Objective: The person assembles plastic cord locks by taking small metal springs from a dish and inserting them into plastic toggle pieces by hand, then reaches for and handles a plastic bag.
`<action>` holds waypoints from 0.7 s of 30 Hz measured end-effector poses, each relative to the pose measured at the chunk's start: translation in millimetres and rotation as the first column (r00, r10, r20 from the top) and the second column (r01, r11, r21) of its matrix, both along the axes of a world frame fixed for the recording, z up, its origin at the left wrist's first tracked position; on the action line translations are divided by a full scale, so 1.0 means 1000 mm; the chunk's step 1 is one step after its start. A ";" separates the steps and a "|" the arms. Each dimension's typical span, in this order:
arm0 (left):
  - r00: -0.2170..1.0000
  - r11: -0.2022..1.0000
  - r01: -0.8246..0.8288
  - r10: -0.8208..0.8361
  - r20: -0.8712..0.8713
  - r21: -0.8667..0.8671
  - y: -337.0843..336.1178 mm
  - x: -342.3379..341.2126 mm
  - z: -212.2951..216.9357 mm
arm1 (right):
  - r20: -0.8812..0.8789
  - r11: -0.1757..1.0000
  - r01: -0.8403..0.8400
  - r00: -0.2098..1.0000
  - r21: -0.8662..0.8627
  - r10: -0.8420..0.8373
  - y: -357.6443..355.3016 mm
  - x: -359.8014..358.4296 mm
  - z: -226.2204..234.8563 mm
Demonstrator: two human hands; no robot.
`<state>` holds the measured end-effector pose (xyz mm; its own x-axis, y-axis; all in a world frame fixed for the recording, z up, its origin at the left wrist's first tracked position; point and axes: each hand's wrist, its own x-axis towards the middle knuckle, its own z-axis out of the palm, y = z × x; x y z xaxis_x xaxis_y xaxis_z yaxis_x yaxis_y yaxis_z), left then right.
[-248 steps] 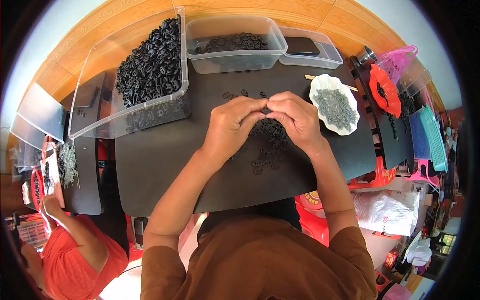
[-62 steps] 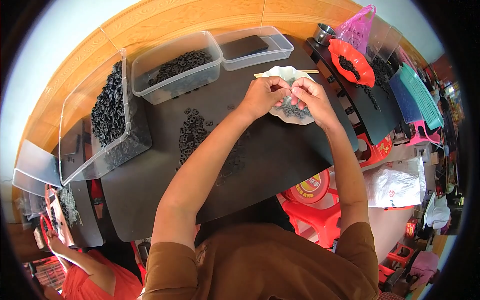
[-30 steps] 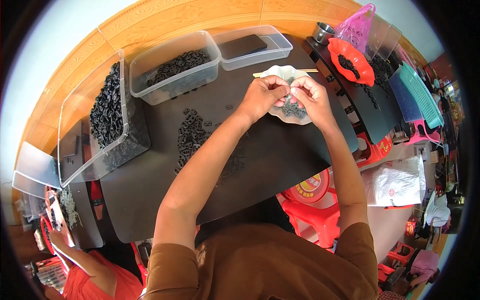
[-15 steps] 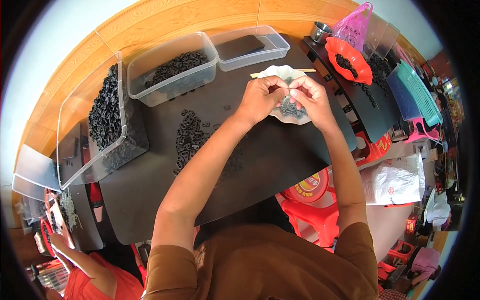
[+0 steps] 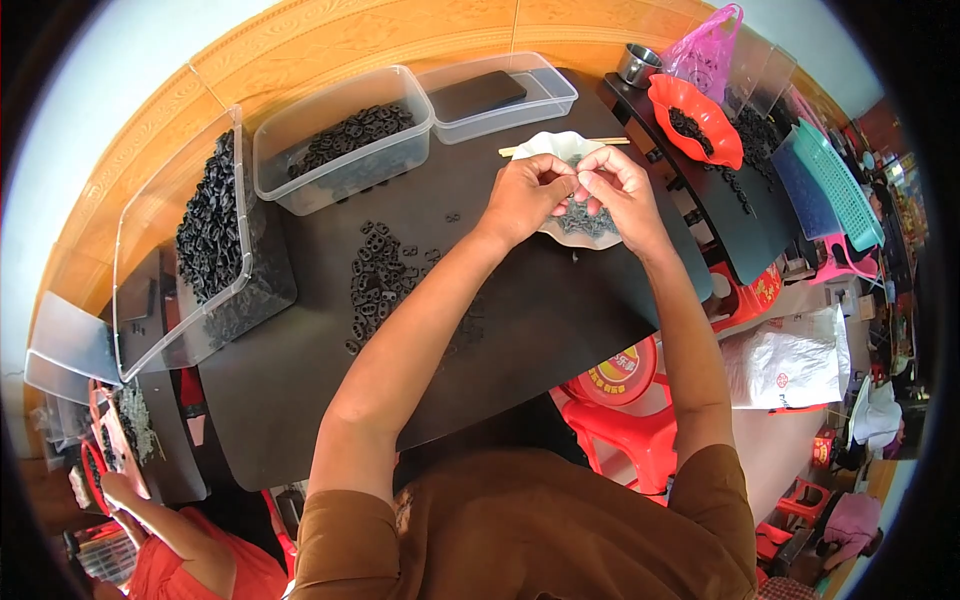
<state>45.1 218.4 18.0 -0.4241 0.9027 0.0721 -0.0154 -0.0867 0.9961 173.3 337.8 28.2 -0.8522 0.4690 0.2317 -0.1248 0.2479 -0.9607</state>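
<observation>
Both my hands meet fingertip to fingertip above a white wavy-edged bowl (image 5: 543,145). Thumb and forefinger of my left hand (image 5: 518,203) are pinched together. Against it, my right hand (image 5: 625,197) is pinched in the same way. Whatever lies between the fingertips is too small and too covered to make out. Small grey pieces (image 5: 592,224) fill the bowl beneath my fingers. To the left of my left forearm, small black parts with holes (image 5: 378,278) lie spread over the dark table (image 5: 300,400); my forearm covers some of the spread.
Clear plastic bins of black parts (image 5: 210,215) (image 5: 355,135) stand at the left and back. Beside them, a shallow clear box (image 5: 555,95) holds a dark flat object. Chopsticks (image 5: 605,140) lie behind the bowl. A red dish (image 5: 660,95) sits on the right-hand table. A person in red (image 5: 190,555) sits lower left.
My hands remain over the bowl, with only a slight shift of the fingers. A tiny pale bit now shows on the table just in front of the bowl.
</observation>
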 end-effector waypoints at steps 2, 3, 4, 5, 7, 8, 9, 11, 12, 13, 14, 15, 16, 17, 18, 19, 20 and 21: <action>0.982 0.997 -0.047 0.036 -0.185 -0.055 0.002 -0.002 0.005 | 0.012 0.999 0.029 0.999 0.036 -0.029 0.006 -0.002 -0.007; 0.928 0.990 -0.104 0.061 -0.368 -0.098 0.004 -0.004 0.006 | 0.011 0.999 0.029 0.999 0.037 -0.030 0.010 -0.003 -0.011; 0.928 0.990 -0.103 0.060 -0.367 -0.098 0.006 -0.006 0.006 | 0.041 0.993 0.052 0.998 0.106 -0.056 0.014 -0.004 -0.013; 0.929 0.991 -0.104 0.065 -0.363 -0.089 0.008 -0.006 0.006 | 0.069 0.982 0.073 0.994 0.175 -0.086 0.017 -0.003 -0.016; 0.932 0.992 -0.100 0.064 -0.356 -0.083 0.009 -0.010 -0.002 | 0.055 0.978 0.092 0.993 0.186 -0.104 0.017 -0.001 -0.012; 0.850 0.991 -0.131 0.123 -0.512 0.021 0.006 -0.012 -0.007 | 0.042 0.974 0.110 0.992 0.198 -0.120 0.016 0.001 -0.009; 0.743 0.982 -0.141 0.189 -0.642 0.125 0.003 -0.014 -0.011 | -0.009 0.946 0.164 0.986 0.280 -0.168 0.014 0.006 -0.007; 0.637 0.979 -0.130 0.204 -0.743 0.158 0.000 -0.021 -0.018 | -0.192 0.834 0.356 0.934 0.421 -0.301 0.005 0.020 -0.001; 0.514 0.974 -0.116 0.227 -0.827 0.195 -0.002 -0.018 -0.019 | -0.257 0.829 0.432 0.898 0.357 -0.358 -0.001 0.030 -0.004; 0.473 0.987 -0.120 0.151 -0.868 0.106 -0.002 -0.016 -0.019 | -0.302 0.798 0.490 0.866 0.350 -0.400 -0.008 0.037 -0.009; 0.427 0.987 -0.120 0.145 -0.892 0.102 0.001 -0.013 -0.019 | -0.285 0.794 0.496 0.864 0.350 -0.415 -0.012 0.045 -0.014; 0.426 0.989 -0.109 0.138 -0.894 0.100 0.006 -0.014 -0.017 | -0.249 0.808 0.488 0.871 0.330 -0.424 -0.016 0.050 -0.017; 0.424 0.990 -0.097 0.132 -0.896 0.100 0.009 -0.013 -0.017 | -0.214 0.820 0.481 0.876 0.310 -0.433 -0.019 0.056 -0.019; 0.433 0.992 -0.084 0.123 -0.893 0.096 0.009 -0.011 -0.016 | -0.195 0.851 0.475 0.878 0.225 -0.438 -0.024 0.073 -0.021; 0.438 0.992 -0.072 0.125 -0.890 0.103 0.010 -0.011 -0.015 | -0.189 0.845 0.485 0.872 0.226 -0.450 -0.031 0.091 -0.015; 0.437 0.991 -0.075 0.130 -0.890 0.108 0.006 -0.014 -0.014 | 0.021 0.917 0.258 0.961 0.305 -0.277 -0.041 0.107 -0.003; 0.436 0.991 -0.073 0.131 -0.891 0.111 0.003 -0.013 -0.010 | 0.235 0.942 0.012 0.967 0.337 -0.097 -0.048 0.122 0.007; 0.456 0.990 -0.089 0.136 -0.879 0.107 -0.003 -0.015 -0.007 | 0.232 0.942 0.006 0.969 0.334 -0.089 -0.053 0.129 0.012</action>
